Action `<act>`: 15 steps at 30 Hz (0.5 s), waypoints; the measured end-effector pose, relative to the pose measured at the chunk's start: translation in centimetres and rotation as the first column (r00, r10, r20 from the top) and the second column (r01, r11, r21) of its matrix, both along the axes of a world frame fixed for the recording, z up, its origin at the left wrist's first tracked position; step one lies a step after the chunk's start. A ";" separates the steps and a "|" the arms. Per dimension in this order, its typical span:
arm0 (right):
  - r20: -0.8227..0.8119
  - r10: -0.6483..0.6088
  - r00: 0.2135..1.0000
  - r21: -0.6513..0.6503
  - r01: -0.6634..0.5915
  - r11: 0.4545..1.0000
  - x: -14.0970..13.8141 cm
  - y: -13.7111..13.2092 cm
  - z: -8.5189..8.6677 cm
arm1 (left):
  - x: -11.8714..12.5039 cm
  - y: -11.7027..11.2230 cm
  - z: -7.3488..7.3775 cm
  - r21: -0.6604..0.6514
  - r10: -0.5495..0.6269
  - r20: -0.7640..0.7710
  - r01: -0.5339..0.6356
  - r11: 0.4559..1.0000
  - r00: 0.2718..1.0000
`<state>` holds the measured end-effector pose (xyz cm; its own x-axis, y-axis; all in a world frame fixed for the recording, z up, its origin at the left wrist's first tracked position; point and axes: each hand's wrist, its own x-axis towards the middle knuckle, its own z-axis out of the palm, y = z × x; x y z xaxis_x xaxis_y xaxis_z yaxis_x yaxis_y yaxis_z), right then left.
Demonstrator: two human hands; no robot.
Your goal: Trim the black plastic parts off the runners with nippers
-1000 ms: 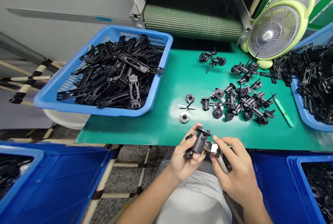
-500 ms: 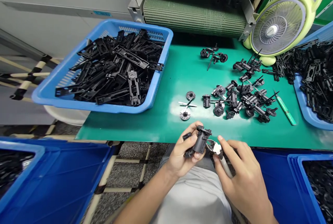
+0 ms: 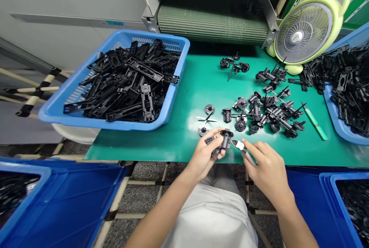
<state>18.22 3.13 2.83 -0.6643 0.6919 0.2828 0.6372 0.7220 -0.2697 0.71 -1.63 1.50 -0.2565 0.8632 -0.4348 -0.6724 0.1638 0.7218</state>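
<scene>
My left hand (image 3: 206, 152) is shut around a black moulded plastic part (image 3: 225, 141), just over the front edge of the green work mat (image 3: 201, 80). My right hand (image 3: 266, 167) grips a pair of side cutters (image 3: 241, 148) with a grey handle and silver jaws. The jaws point left, a small gap from the black part. Several assembled black plastic pieces (image 3: 259, 114) lie on the mat beyond my hands. Two round black-and-metal discs (image 3: 209, 109) lie closest to my left hand.
A blue basket (image 3: 115, 125) of black plastic frames stands on the mat's left, and another (image 3: 334, 114) at the right. A green-handled tool (image 3: 315, 125) lies on the mat. Beyond are a mesh conveyor belt (image 3: 213, 25) and a lime-green fan (image 3: 302, 32). Blue crates (image 3: 57, 202) stand below.
Both hands have risen forward from over my lap to the mat's front edge. The black part and the cutters have moved up with them, and the cutter jaws now point left.
</scene>
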 end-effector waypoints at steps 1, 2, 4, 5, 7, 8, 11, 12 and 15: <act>-0.040 -0.033 0.999 -0.035 0.031 0.999 -0.1 0.6 -0.9 | -0.3 0.7 -0.4 -0.033 -0.014 -0.163 0.009 0.999 0.987; -0.088 -0.072 0.993 -0.074 0.066 0.995 -0.1 1.2 -1.7 | -0.7 1.4 -0.7 -0.069 -0.041 -0.329 0.020 0.997 0.944; -0.172 -0.151 0.973 -0.146 0.127 0.981 -0.1 2.0 -3.1 | -1.2 2.5 -1.0 -0.132 -0.100 -0.624 0.022 0.991 0.775; -0.198 -0.179 0.964 -0.173 0.145 0.974 -0.2 2.3 -3.5 | -1.4 2.8 -1.0 -0.152 -0.113 -0.736 0.000 0.988 0.667; -0.227 -0.200 0.953 -0.202 0.155 0.967 -0.2 2.5 -4.0 | -1.5 2.7 -0.9 -0.159 -0.104 -0.865 -0.072 0.985 0.490; -0.235 -0.196 0.952 -0.206 0.148 0.967 -0.2 2.4 -4.0 | -1.5 2.5 -0.8 -0.150 -0.085 -0.889 -0.110 0.983 0.451; -0.275 -0.132 0.952 -0.193 0.080 0.978 -0.2 1.7 -3.2 | -1.1 1.0 -0.3 -0.098 -0.003 -0.819 -0.134 0.986 0.574; -0.295 -0.086 0.952 -0.182 0.033 0.983 -0.2 1.4 -2.7 | -0.9 0.4 0.0 -0.061 0.036 -0.746 -0.122 0.991 0.665; -0.336 0.102 0.936 -0.128 -0.152 0.980 -0.1 0.1 -1.0 | -0.1 -0.8 1.2 0.040 0.072 -0.404 -0.061 0.997 0.912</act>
